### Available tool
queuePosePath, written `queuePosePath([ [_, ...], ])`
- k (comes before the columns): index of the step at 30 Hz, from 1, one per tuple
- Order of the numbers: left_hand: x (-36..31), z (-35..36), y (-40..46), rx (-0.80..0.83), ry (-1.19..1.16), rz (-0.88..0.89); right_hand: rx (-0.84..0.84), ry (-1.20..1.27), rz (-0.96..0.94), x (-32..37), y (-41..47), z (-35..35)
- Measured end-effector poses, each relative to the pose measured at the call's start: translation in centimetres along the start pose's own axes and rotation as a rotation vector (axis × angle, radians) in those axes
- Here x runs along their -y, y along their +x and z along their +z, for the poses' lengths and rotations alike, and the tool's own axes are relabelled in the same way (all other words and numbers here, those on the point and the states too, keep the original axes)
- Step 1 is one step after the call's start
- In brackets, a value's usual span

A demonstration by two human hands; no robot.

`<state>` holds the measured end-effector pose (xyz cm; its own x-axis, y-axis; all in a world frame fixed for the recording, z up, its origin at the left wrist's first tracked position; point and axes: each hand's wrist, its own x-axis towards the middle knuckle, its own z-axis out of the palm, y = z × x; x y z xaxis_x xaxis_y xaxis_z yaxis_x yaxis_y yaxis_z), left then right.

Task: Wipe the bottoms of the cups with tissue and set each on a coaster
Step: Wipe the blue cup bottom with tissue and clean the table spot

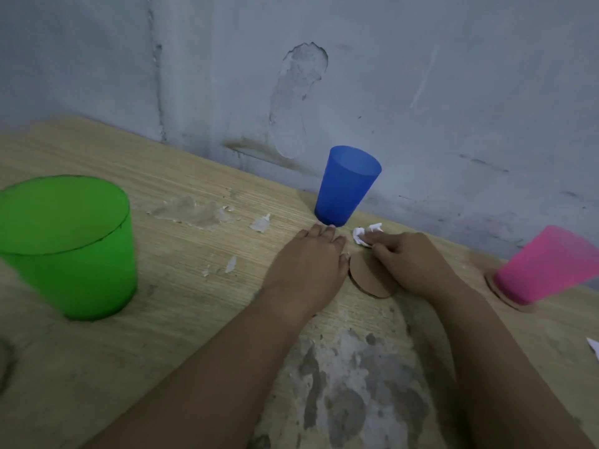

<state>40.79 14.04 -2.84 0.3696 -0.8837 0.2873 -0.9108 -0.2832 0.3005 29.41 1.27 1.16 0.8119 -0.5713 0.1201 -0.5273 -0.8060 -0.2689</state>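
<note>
A blue cup [346, 186] stands upright on the wooden table near the wall. My left hand [311, 257] lies flat on the table just in front of the cup's base, fingers together, holding nothing. My right hand [408, 260] pinches a crumpled white tissue [364, 234] to the right of the blue cup. Under that hand lies a round cardboard coaster [366, 277], partly covered and with no cup on it. A pink cup [551, 264] stands on another coaster [505, 294] at the right. A large green cup [64, 244] stands at the left.
The wooden table [181, 319] has worn, peeling patches in the middle and near me. A grey wall [324, 76] runs right behind the cups. A scrap of white paper [593, 346] shows at the right edge.
</note>
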Motion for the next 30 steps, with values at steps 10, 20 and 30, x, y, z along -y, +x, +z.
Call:
queuePosePath([
  [10, 0.2, 0.1, -0.1, -0.020, -0.026, 0.015, 0.052, -0.056, 0.065, -1.9, 3.0, 0.3],
  [20, 0.2, 0.4, -0.1, -0.031, -0.041, 0.005, -0.042, -0.143, 0.077, -1.6, -0.5, -0.7],
  [30, 0.2, 0.2, -0.1, -0.030, -0.059, -0.001, 0.067, -0.081, 0.010, -0.8, 0.5, 0.3],
])
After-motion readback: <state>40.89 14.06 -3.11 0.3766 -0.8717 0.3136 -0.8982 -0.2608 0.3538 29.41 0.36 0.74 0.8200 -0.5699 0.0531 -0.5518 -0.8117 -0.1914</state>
